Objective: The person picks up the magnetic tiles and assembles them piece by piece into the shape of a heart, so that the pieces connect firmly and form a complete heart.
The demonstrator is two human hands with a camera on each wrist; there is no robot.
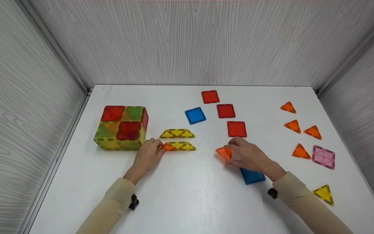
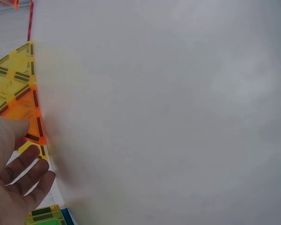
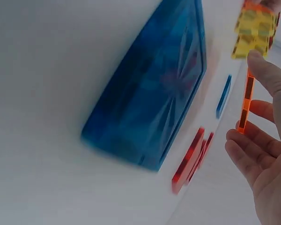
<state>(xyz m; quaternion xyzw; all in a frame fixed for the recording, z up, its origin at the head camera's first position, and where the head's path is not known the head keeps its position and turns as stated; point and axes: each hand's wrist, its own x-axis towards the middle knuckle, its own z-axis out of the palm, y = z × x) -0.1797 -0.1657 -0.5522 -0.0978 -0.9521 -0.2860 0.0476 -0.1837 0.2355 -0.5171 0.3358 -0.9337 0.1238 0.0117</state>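
Note:
My left hand [image 1: 148, 153] pinches an orange triangle magnetic tile [image 2: 24, 112] at the left end of the nearer yellow strip of triangle tiles [image 1: 183, 146]. In the left wrist view the thumb lies on this tile and the other fingers spread below. A second yellow strip [image 1: 177, 133] sits just behind the nearer one. My right hand [image 1: 248, 154] holds another orange triangle tile [image 1: 224, 152] above the table, between thumb and fingers; the right wrist view shows that tile [image 3: 246, 104] edge-on. Under the right hand lies a larger blue tile [image 1: 252, 176], partly hidden.
A block of red, green and yellow tiles [image 1: 120, 130] stands left of the left hand. Red squares [image 1: 237, 129] and a blue square [image 1: 195, 115] lie behind the hands. At right are several orange triangles [image 1: 292, 126], a pink square [image 1: 323, 157] and a yellow triangle [image 1: 324, 194].

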